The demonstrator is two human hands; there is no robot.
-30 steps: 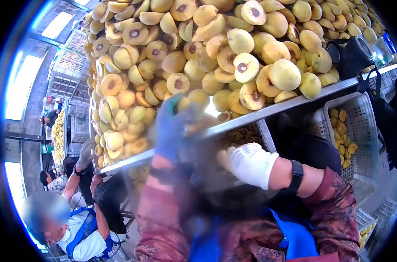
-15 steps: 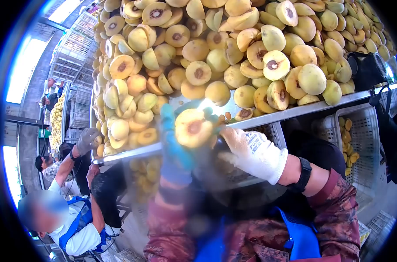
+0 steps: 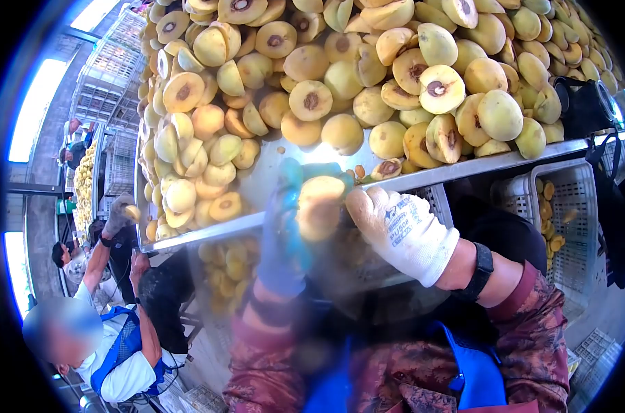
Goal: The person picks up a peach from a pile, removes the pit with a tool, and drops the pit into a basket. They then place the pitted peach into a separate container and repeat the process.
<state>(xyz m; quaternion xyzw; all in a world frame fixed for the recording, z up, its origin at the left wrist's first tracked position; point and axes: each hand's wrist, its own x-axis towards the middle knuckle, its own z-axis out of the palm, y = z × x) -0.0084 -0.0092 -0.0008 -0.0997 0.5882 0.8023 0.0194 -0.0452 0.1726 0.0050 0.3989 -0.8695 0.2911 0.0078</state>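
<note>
One fruit point(image 3: 319, 210) is at the near rim of the table point(image 3: 457, 167), pinched by the left hand's point(image 3: 281, 237) curled fingers, apparently to steady it facing the right hand point(image 3: 405, 230), whose bent fingers lie just beside, any hold undeterminable, the heap point(image 3: 340, 79) beyond.
</note>
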